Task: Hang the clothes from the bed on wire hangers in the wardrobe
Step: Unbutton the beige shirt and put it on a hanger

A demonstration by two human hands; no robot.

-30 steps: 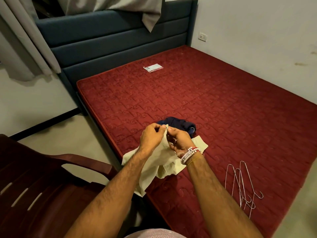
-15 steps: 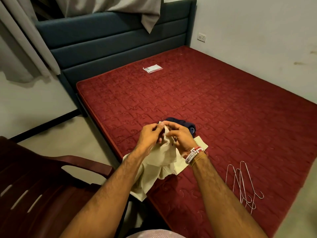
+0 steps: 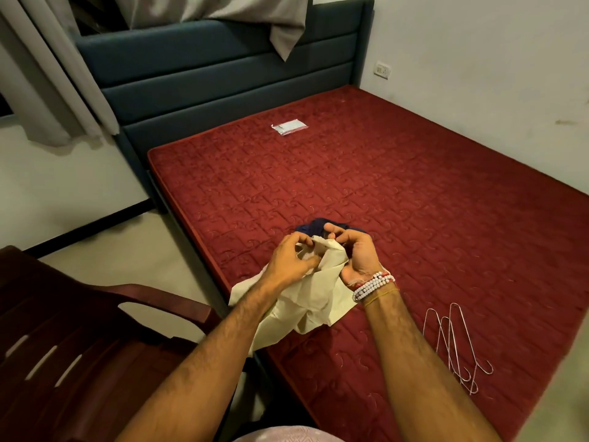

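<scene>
Red quilted mattress point(image 3: 398, 193) fills most of the view, dark blue padded headboard point(image 3: 223, 68) at its far end. Dark brown plastic armchair point(image 3: 79, 346) beside the bed, near left. Cream cloth garment point(image 3: 315, 301) raised at the near-left mattress edge, its lower part draped on and over that edge. Left hand point(image 3: 291, 260) and right hand point(image 3: 357, 253) both pinch its bunched top edge, fingers curled, close together. Bundle of silver wire hangers point(image 3: 452, 342) flat on the mattress, to the right of the right forearm. Navy garment point(image 3: 314, 225) just behind the hands, mostly hidden. Small white packet point(image 3: 289, 126) near the headboard.
</scene>
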